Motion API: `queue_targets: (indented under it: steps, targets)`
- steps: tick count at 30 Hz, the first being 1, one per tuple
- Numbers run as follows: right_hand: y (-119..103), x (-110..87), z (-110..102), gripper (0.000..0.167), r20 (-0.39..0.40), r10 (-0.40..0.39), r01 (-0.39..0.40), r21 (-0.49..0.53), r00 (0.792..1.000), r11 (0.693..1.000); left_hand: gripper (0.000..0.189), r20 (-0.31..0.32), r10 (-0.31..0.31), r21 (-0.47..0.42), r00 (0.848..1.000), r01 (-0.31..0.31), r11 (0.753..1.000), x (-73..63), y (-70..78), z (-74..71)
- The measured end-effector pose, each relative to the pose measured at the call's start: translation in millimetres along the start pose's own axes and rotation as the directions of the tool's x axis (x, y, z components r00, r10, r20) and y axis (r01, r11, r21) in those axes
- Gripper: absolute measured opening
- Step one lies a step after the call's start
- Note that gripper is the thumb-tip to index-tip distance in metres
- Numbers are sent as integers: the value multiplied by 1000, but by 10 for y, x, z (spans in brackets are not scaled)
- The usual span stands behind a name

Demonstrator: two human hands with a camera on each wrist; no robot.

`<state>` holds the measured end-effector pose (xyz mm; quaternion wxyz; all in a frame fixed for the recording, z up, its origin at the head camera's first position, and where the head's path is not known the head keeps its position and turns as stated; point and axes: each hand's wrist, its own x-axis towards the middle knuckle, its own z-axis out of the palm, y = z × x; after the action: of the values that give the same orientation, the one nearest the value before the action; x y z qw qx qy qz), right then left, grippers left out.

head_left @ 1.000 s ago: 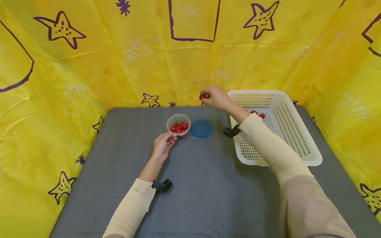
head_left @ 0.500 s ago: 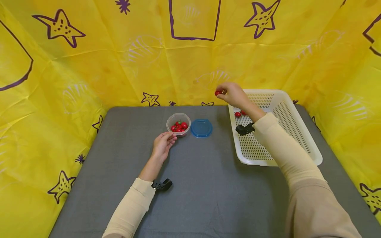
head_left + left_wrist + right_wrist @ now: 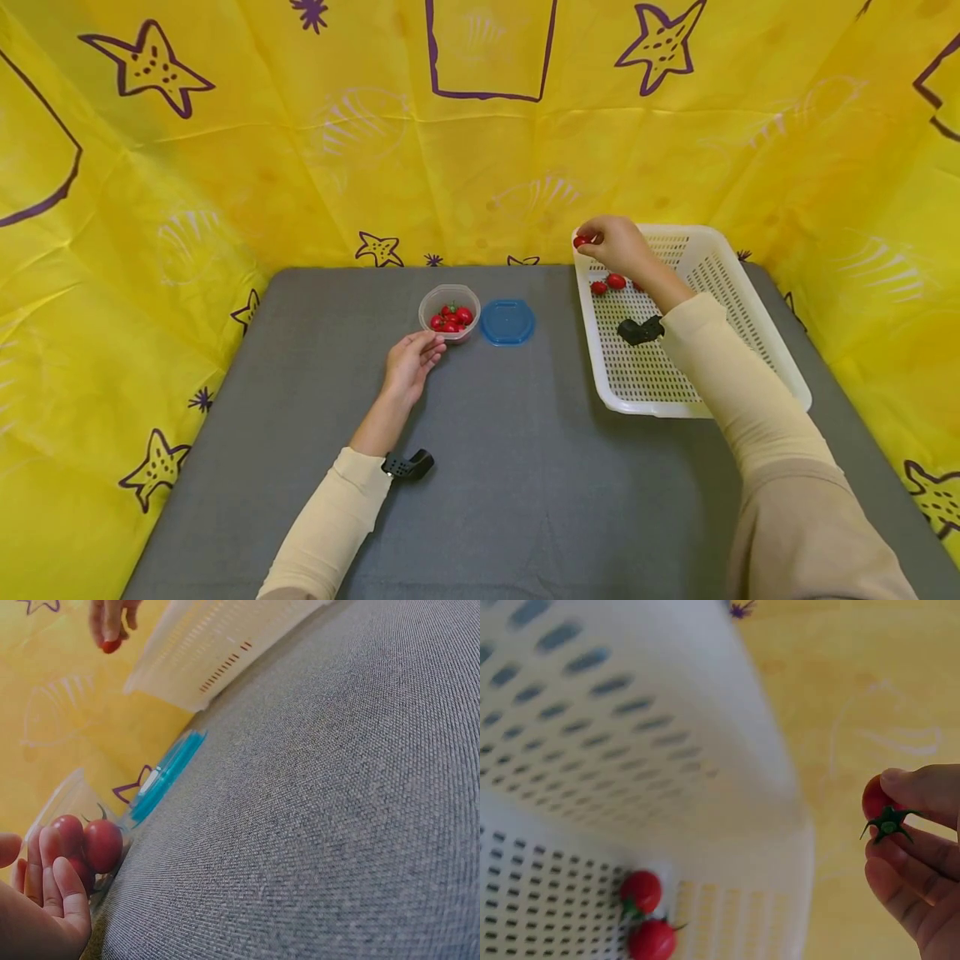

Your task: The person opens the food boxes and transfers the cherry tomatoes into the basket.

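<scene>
My right hand (image 3: 618, 247) pinches a red cherry tomato (image 3: 879, 799) between thumb and fingertips; its green calyx shows in the right wrist view. In the head view that hand overlaps the far left corner of the white basket (image 3: 757, 333). Several cherry tomatoes (image 3: 616, 282) lie in the basket, partly hidden by the right arm. My left hand (image 3: 408, 365) holds the near rim of a small clear plastic container (image 3: 459, 293), thumb and fingers right at the edge. Inside the container are several cherry tomatoes (image 3: 103, 845).
A blue lid (image 3: 507, 322) lies flat just right of the container. Grey cloth (image 3: 510, 467) covers the table. Yellow patterned fabric (image 3: 480, 167) hangs along the back and sides. The basket has raised, slotted walls.
My right hand has moved right with the cherry tomato, from beyond the blue lid to the basket's far left corner. The left hand and container have stayed in place.
</scene>
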<state>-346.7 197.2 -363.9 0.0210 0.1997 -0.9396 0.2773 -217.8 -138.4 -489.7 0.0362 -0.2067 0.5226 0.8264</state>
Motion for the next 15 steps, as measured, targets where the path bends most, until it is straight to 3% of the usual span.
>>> queue_targets:
  steps: [8,15]
  targets:
    - [302,-86,47,24,11,42,-42,-4,999,999,6,-2,-8,4,1000,8,1000,3,8,5]
    - [467,-123,169,24,105,75,-71,-43,992,997,8,-2,-4,-6,1000,4,1000,-7,15,7]
